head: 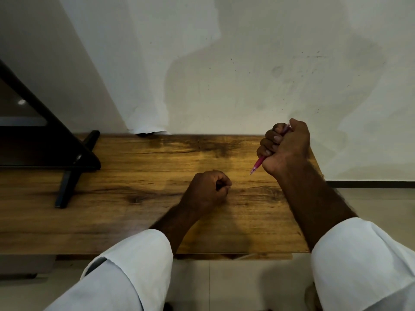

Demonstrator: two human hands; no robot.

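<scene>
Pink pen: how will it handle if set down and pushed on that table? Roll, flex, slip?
Probably stiff: the pink pen runs straight through the right hand's full fist. Likely light, as it looks like slim plastic. On the smooth wooden table its round barrel may roll when pushed; any clip is hidden.

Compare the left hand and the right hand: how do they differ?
The right hand grips a pink pen in its fist; the left hand shows no object. The right hand looks raised, while the left hand rests on the wooden table. Both are curled fists.
</scene>
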